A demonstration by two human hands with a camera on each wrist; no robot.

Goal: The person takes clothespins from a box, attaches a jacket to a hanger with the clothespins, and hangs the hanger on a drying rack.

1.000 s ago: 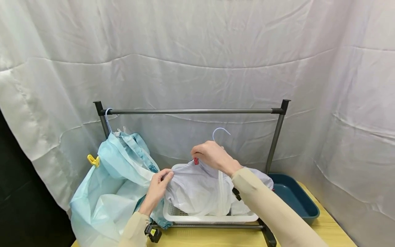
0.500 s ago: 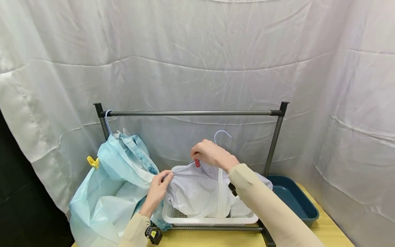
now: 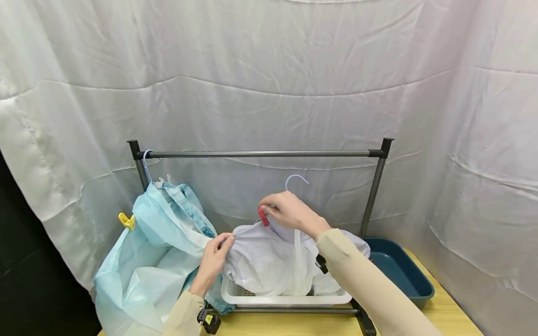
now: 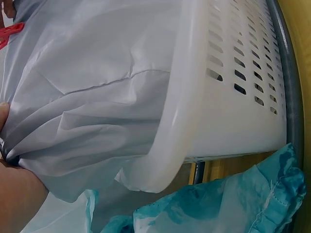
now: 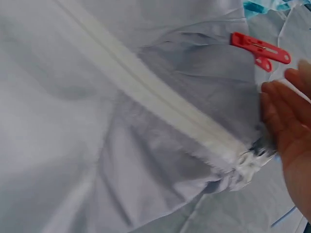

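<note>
Head view: both grips pinch white garment [image 3: 269,259]; teal garment [image 3: 155,252] crowds white basket [image 3: 286,296].

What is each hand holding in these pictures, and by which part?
The left hand pinches the white garment at its left shoulder edge. The right hand grips the garment's collar at the hanger neck, beside the red clip.

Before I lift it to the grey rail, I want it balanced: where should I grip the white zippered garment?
Grip the white zippered garment at its collar, from above, below the white hanger hook; the zip hangs from there. The right hand is there.
</note>
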